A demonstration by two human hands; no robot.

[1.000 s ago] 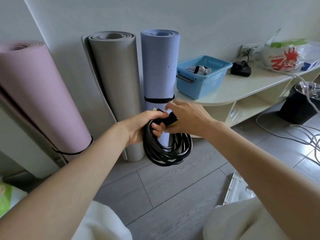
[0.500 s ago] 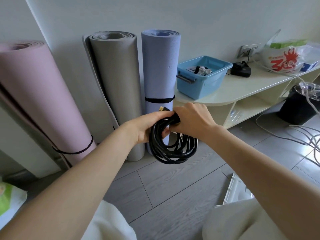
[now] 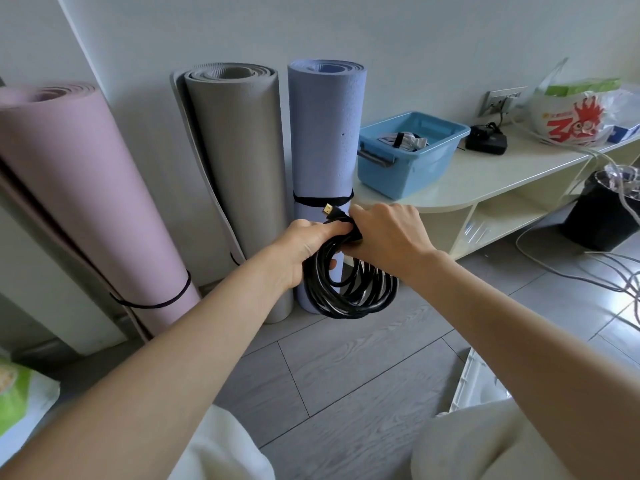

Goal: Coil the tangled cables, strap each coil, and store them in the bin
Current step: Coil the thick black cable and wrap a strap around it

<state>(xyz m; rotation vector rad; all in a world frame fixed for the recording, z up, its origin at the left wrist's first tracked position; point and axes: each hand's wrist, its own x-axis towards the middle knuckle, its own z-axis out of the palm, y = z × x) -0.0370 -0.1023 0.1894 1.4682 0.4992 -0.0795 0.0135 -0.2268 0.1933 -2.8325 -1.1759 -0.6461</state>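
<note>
A coiled black cable [image 3: 349, 292] hangs in front of me, its loops dangling below both hands. My left hand [image 3: 304, 247] grips the top of the coil from the left. My right hand [image 3: 388, 237] holds the same spot from the right, fingers curled over a black strap there. A gold-tipped plug [image 3: 328, 210] sticks up above the hands. The blue bin [image 3: 408, 168] stands on the low cream shelf [image 3: 485, 181] to the right and holds a strapped white cable coil [image 3: 403, 140].
Pink [image 3: 79, 202], grey [image 3: 239, 174] and lilac [image 3: 325, 133] rolled mats lean on the wall behind the coil. A black adapter [image 3: 486, 140] and a plastic bag [image 3: 575, 116] sit on the shelf. Loose white cables [image 3: 595, 278] trail over the floor beside a black bin [image 3: 606, 209].
Both hands and the coil have risen slightly and shifted right. The plug end now sticks up above the hands, and my right hand has closed further over the top of the coil.
</note>
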